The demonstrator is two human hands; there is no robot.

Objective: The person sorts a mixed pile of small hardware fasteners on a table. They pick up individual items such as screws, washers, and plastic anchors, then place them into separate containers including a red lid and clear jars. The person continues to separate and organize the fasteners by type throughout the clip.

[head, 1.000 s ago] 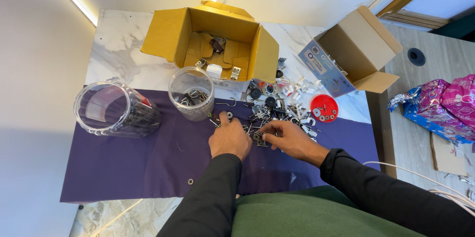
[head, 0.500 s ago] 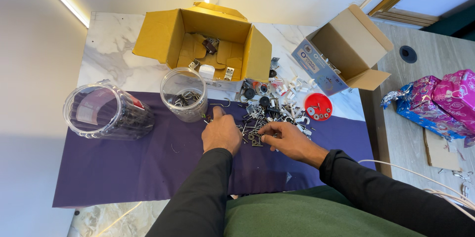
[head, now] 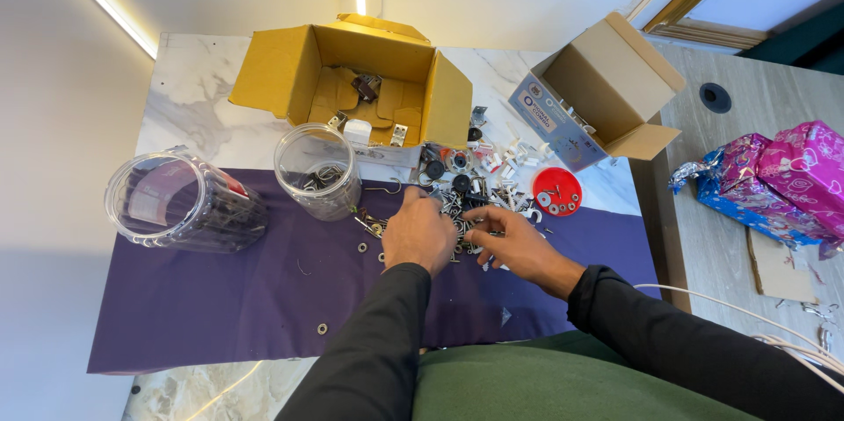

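Picking through the pile of small metal hardware (head: pixel 479 210) at 12 o'clock on the purple cloth (head: pixel 220 298), left hand (head: pixel 420 235) curled palm-down, right hand (head: pixel 514 245) pinching loosely, pieces look light, stiff, slippery, best nipped singly by fingertip

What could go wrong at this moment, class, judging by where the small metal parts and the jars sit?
1. Loose washers lie scattered on the purple cloth; a sleeve might sweep them off.
2. The jar on its side could roll.
3. The left hand and right hand sift a pile of small hardware, where fingers may get pricked.
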